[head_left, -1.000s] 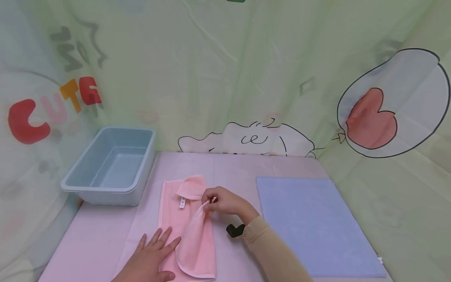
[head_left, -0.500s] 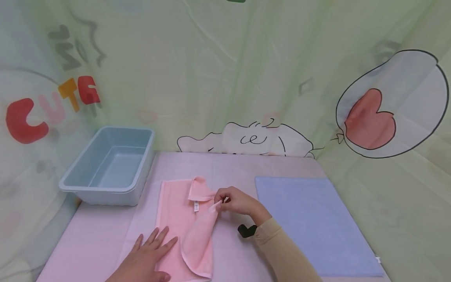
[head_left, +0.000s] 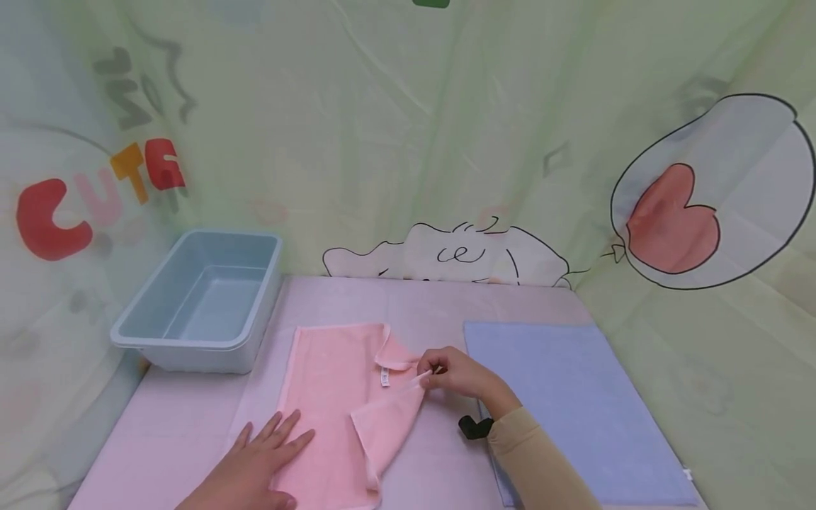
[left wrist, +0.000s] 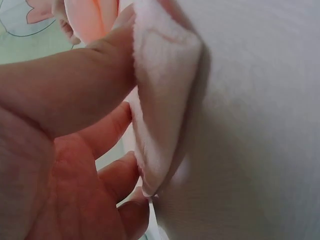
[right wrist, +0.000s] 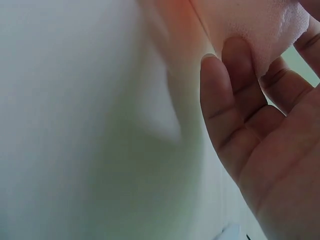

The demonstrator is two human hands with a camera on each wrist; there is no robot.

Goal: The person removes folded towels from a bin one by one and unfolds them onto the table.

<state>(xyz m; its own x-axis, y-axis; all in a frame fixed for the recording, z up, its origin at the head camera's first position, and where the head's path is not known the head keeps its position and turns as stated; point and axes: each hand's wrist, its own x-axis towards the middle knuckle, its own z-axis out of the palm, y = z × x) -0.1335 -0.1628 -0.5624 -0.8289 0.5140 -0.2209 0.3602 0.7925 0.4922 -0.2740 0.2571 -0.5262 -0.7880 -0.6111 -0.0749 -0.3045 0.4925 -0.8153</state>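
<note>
A pink towel (head_left: 325, 397) lies partly unfolded on the table in the head view, a small white tag (head_left: 384, 377) showing near its raised flap. My right hand (head_left: 462, 379) pinches the towel's edge on the right and holds it a little above the table. In the right wrist view, curled fingers (right wrist: 240, 80) meet the pink cloth (right wrist: 250, 25). My left hand (head_left: 251, 464) rests with fingers spread on the towel's near left part. Seen from the left wrist, its thumb and fingertips touch the towel (left wrist: 162, 95) along its edge.
A light blue plastic basin (head_left: 185, 345) stands at the back left of the pink-covered table (head_left: 159, 425). To the right lies a flat blue towel (head_left: 574, 397), partly under my right forearm. A printed curtain (head_left: 382, 127) closes off the back and sides.
My right hand has moved to the right, drawing the pink towel's edge with it, so the towel is spread wider. The left hand has shifted slightly left, still on the towel.
</note>
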